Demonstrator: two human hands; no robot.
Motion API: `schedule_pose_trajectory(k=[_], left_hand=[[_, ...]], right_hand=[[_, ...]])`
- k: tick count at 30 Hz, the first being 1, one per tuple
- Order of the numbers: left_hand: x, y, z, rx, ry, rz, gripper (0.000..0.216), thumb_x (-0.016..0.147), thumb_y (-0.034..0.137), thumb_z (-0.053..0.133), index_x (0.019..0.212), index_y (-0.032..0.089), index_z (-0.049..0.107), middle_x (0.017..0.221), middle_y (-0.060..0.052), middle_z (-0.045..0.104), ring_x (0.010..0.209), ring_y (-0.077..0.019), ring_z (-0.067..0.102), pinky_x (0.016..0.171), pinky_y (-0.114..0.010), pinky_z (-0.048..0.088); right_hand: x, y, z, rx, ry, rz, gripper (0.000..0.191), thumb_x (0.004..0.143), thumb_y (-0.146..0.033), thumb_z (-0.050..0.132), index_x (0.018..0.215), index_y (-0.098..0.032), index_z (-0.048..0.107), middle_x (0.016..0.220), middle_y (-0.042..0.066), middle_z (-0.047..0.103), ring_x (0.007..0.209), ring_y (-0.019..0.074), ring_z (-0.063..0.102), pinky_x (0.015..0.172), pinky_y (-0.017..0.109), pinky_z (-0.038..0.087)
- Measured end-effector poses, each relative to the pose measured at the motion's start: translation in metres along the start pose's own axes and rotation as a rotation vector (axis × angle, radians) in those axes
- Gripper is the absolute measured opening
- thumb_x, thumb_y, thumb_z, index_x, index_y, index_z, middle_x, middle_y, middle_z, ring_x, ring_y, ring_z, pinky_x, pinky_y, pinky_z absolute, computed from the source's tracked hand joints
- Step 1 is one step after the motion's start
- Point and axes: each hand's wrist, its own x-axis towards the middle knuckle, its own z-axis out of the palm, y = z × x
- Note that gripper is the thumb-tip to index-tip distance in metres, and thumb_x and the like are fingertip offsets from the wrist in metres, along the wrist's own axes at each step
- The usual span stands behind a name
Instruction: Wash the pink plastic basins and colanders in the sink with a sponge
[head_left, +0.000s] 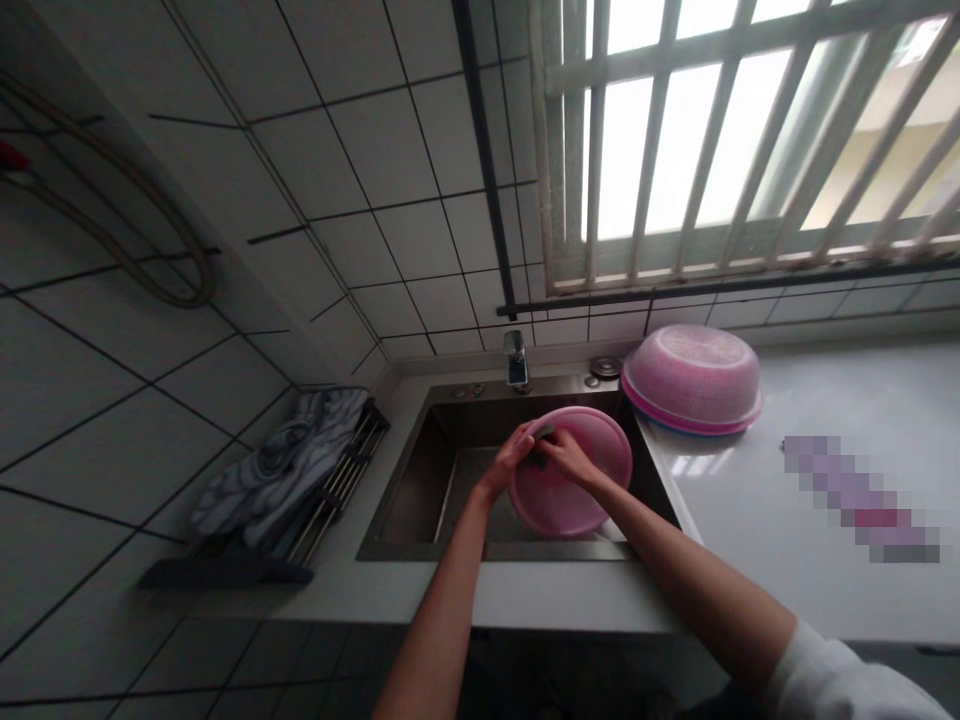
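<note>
And here's the round pink plastic basin (574, 505), tilted in the rectangular steel sink (409, 500): left hand (512, 455) pinching its rim, right hand (568, 458) inside (grip? can't tell). Probably light, slippery; the rim's best.

No legible text or labels.

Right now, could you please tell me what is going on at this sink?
The person's left grip appears to hold the rim of a pink basin in the sink. The right grip is inside the basin, close to the left one; whatever is at its fingers is too unclear to name. A pink strainer sits upturned beside the sink.
</note>
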Motion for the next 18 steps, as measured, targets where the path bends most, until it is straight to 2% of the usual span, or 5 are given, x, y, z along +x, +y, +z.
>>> schedule_pose_trajectory(k=[3,8,10,14,18], left_hand=[[0.000,0.000,0.001,-0.007,0.006,-0.012,0.061,0.088,0.058,0.065,0.135,0.019,0.061,0.136,-0.011,0.063,0.128,-0.0311,0.054,0.114,-0.043,0.034],[-0.002,0.002,-0.002,0.024,0.025,-0.008,0.062,0.087,0.059,0.065,0.133,0.018,0.063,0.135,-0.011,0.064,0.130,-0.0326,0.053,0.115,-0.041,0.034],[-0.002,0.001,-0.002,0.010,0.008,-0.011,0.062,0.088,0.059,0.064,0.134,0.017,0.062,0.136,-0.011,0.064,0.128,-0.0324,0.054,0.114,-0.042,0.035],[-0.001,-0.001,0.000,-0.040,0.008,-0.036,0.064,0.090,0.059,0.062,0.139,0.020,0.057,0.138,-0.010,0.062,0.129,-0.0325,0.054,0.112,-0.044,0.038],[0.000,0.000,-0.001,0.021,0.040,-0.025,0.066,0.087,0.062,0.064,0.135,0.017,0.061,0.135,-0.011,0.065,0.130,-0.0335,0.053,0.115,-0.043,0.035]], right_hand=[[0.001,0.001,-0.002,0.005,0.081,0.002,0.023,0.084,-0.035,0.059,0.090,-0.015,0.068,0.080,0.005,0.068,0.069,0.0170,0.057,0.063,0.026,0.045],[-0.004,0.002,0.008,-0.011,-0.249,-0.031,0.020,0.085,-0.033,0.061,0.083,-0.015,0.070,0.080,0.005,0.070,0.073,0.0176,0.059,0.071,0.029,0.048],[-0.002,0.001,0.004,0.002,-0.174,-0.023,0.022,0.085,-0.035,0.061,0.084,-0.015,0.069,0.079,0.005,0.069,0.071,0.0177,0.059,0.068,0.028,0.048],[0.004,0.002,-0.007,0.007,0.148,-0.004,0.027,0.084,-0.039,0.059,0.091,-0.015,0.068,0.081,0.005,0.068,0.074,0.0188,0.058,0.066,0.028,0.047],[0.000,0.007,0.004,0.004,-0.097,-0.032,0.020,0.083,-0.035,0.061,0.086,-0.016,0.068,0.082,0.005,0.068,0.075,0.0185,0.059,0.070,0.028,0.048]])
